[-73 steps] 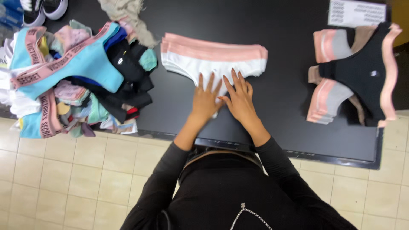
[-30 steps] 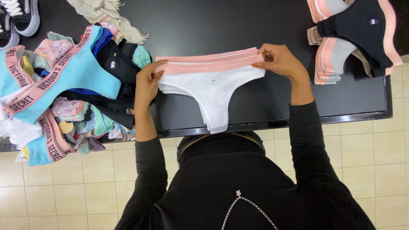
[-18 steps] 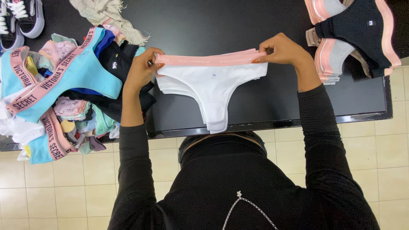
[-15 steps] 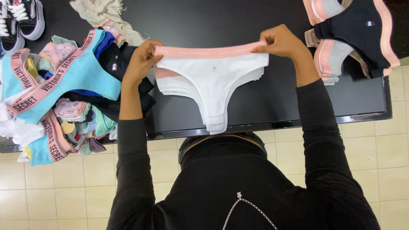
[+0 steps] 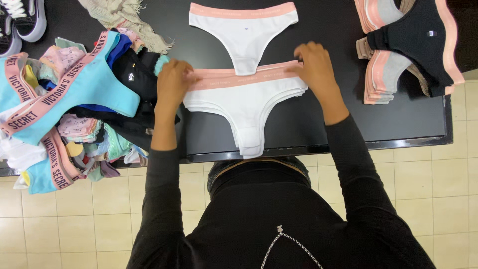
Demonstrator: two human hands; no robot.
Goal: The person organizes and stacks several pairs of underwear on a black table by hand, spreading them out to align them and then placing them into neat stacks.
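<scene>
On the black table (image 5: 318, 124), a small stack of white briefs with pink waistbands (image 5: 246, 107) lies near the front edge. My left hand (image 5: 174, 82) grips the left end of its waistband. My right hand (image 5: 313, 65) holds the right end. One more white brief with a pink waistband (image 5: 244, 27) lies flat on its own just beyond the stack, touched by neither hand.
A jumbled heap of coloured underwear (image 5: 74, 104) fills the left of the table. A neat stack of black, grey and pink pieces (image 5: 408, 47) sits at the right. A beige fringed cloth (image 5: 122, 15) and sneakers (image 5: 22, 20) lie at the back left. Tiled floor (image 5: 74, 224) is below.
The white briefs I held up by the waistband have come down onto the table. One brief now lies separately farther back, and my hands hold the rest nearer the front edge.
</scene>
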